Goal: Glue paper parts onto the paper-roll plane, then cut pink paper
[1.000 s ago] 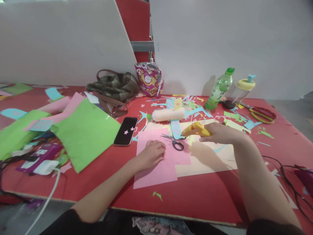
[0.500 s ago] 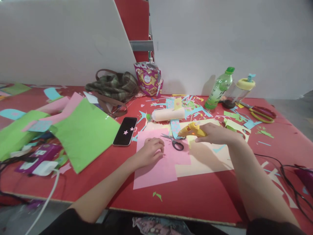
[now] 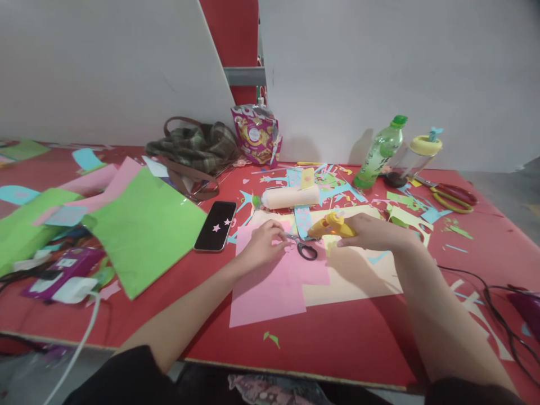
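My right hand is closed around a yellow hot glue gun; a small orange light glows on its side. The nozzle points left, close to a light-blue paper strip with pink shapes. Over the pink paper, my left hand has its fingertips pinched together beside the blades of dark-handled scissors. What those fingertips hold, if anything, is too small to make out. Behind the hands lies a bottle wrapped in cream paper, on its side with its green cap to the left.
A phone bearing pink paper stars lies left of the pink paper, beside green sheets. A green drink bottle, a lidded cup and large red-handled scissors are at the right back. Paper scraps and cables surround the work.
My left hand has moved up and slightly right, so its fingertips now reach the scissors' blades. The right hand and glue gun have hardly moved.
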Action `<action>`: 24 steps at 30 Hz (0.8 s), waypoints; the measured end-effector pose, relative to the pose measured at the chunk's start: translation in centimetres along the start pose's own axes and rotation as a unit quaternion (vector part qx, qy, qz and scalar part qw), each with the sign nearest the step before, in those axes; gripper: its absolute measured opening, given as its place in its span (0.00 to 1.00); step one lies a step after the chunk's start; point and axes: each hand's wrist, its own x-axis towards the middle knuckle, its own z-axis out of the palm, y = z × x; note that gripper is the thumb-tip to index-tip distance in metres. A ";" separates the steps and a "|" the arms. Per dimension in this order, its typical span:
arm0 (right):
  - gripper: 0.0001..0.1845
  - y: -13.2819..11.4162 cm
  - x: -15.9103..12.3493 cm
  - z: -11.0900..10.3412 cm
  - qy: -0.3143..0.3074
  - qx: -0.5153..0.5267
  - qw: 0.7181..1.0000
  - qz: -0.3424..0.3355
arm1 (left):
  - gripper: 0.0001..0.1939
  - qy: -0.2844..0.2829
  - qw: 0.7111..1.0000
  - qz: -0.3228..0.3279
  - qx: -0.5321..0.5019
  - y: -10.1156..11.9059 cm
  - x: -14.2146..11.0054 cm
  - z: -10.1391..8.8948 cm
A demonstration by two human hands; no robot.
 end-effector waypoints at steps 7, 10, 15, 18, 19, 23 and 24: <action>0.15 0.0 0.0 0.0 0.001 0.008 1.000 0.012 | 0.12 0.009 1.000 -0.018 -0.021 -0.1 1.7 0.3; 0.15 0.0 0.0 -0.1 0.006 0.009 1.000 0.019 | 0.12 0.013 0.999 -0.026 -0.033 -0.2 2.4 0.4; 0.13 0.1 -0.2 -0.1 0.003 0.005 1.000 0.029 | 0.07 0.016 0.997 -0.065 -0.035 0.0 3.2 0.3; 0.11 0.2 -0.3 -0.2 -0.004 0.010 1.000 0.028 | 0.07 0.014 0.997 -0.075 -0.033 0.2 3.5 0.2; 0.11 0.2 -0.3 -0.2 -0.006 0.012 1.000 0.025 | 0.07 0.012 0.996 -0.077 -0.034 0.3 3.5 0.1; 0.14 0.7 -0.8 -0.4 0.003 0.018 0.999 0.040 | 0.07 -0.001 0.996 -0.087 -0.038 0.7 3.6 0.0; 0.15 0.8 -1.0 -0.4 0.009 0.017 0.998 0.053 | 0.07 -0.004 0.995 -0.088 -0.038 0.7 3.6 0.1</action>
